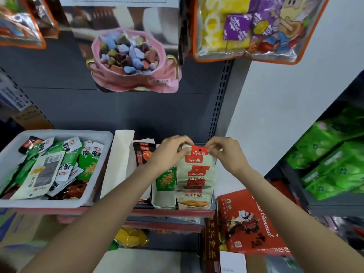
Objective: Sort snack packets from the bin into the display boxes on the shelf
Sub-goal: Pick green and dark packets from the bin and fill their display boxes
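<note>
Pinching red-top packet (199, 154) w/ both hands, left (171, 152), right (226, 152), seemingly over rightmost display box (195, 205).

Legible text, by carrier:

- White-and-red snack packets (195, 180) in the rightmost display box: "金针菇" printed on the fronts; the red header tab carries a white script brand mark, not readable.
- Green-and-white packets (89, 160) in the grey bin (98, 186): large black "魔" character.
- Red carton (254, 223) at lower right: "Canned" in white script.
- Purple candy cubes (235, 29) in the hanging bag: "MOSAIC".
- Pink-bowl candy bag (136, 62): weight figure blurred, ending "克".
</note>
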Tool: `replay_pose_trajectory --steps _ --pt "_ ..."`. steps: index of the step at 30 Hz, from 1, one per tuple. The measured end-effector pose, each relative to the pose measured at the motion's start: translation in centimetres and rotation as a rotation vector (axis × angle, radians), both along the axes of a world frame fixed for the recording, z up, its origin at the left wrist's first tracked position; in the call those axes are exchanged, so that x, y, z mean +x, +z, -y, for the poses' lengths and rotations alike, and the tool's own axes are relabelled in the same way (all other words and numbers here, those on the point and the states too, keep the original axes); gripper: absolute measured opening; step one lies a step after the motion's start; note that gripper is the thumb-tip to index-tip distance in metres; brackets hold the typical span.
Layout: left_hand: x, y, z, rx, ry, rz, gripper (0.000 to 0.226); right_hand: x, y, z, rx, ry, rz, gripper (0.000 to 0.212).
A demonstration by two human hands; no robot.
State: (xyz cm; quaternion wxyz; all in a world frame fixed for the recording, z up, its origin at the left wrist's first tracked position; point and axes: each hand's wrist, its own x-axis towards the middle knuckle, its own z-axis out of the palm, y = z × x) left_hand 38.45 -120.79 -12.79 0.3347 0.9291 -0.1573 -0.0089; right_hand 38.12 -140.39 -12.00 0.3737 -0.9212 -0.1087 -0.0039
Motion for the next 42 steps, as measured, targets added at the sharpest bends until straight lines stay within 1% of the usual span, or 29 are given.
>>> replay_pose_trajectory --steps 2,4,7,9,12,15,17,21,24,27,29,32,35,37,38,40,41,42 --pt "-0.1 -0.1 -0.2 0.125 -0.006 0.051 0.014 0.2 0.0 -0.5 -0.086 0.038 -0.006 0.018" --pt "-0.3 -0.1 -0.5 0.175 -0.004 0.083 0.015 0.4 0.3 -1.2 -0.148 0.073 -0.002 0.016" --pt "-0.6 0.0 -1.4 0.111 0.028 0.079 0.015 0.6 0.7 -2.4 -0.178 0.092 0.07 0.009" --pt "-0.9 0.2 -2.3 0.042 0.066 0.088 0.015 0.3 1.2 -3.8 -0.152 0.093 0.129 0.013" --pt "-1.8 0.4 -4.3 -0.025 0.137 0.126 0.015 -0.4 1.7 -6.8 -0.066 0.118 0.131 0.017" --pt "-3.3 0.6 -8.5 -0.047 0.247 0.159 0.013 -0.9 1.4 -11.7 -0.044 0.177 0.112 0.017" --pt "-4.6 0.7 -11.9 -0.044 0.361 0.158 0.01 -1.3 0.9 -15.5 -0.046 0.201 0.097 0.018" --pt "-6.9 0.2 -20.4 -0.029 0.629 0.087 0.014 -2.3 -0.1 -24.3 -0.056 0.303 0.052 0.022" --pt "-8.0 -1.0 -27.9 0.018 0.702 0.017 0.018 -2.9 -0.9 -31.0 -0.104 0.35 0.006 0.033" --pt "-8.8 -3.1 -34.7 0.012 0.655 -0.075 0.022 -3.4 -2.4 -36.9 -0.199 0.403 -0.016 0.048" --pt "-8.9 -4.8 -38.7 0.063 0.635 -0.148 0.034 -3.6 -3.6 -39.9 -0.271 0.461 -0.049 0.06" --pt "-8.8 -6.7 -42.8 0.112 0.46 -0.273 0.047 -3.8 -5.3 -43.1 -0.427 0.563 -0.105 0.082" --pt "-8.5 -7.0 -44.6 0.206 0.326 -0.338 0.052 -3.6 -6.3 -44.6 -0.562 0.641 -0.158 0.087" --pt "-8.2 -7.1 -45.1 0.224 0.307 -0.339 0.047 -3.6 -6.5 -44.8 -0.639 0.665 -0.131 0.083" --pt "-8.1 -7.2 -45.4 0.23 0.295 -0.308 0.042 -3.7 -6.6 -44.8 -0.661 0.663 -0.087 0.076" --pt "-8.1 -7.2 -45.8 0.267 0.251 -0.239 0.034 -3.7 -6.5 -44.8 -0.673 0.636 0.044 0.055" --pt "-8.0 -7.1 -46.0 0.271 0.231 -0.207 0.034 -3.6 -6.5 -44.8 -0.675 0.621 0.086 0.044" --pt "-8.0 -7.1 -46.2 0.231 0.247 -0.203 0.035 -3.4 -6.4 -44.8 -0.641 0.597 0.097 0.038"
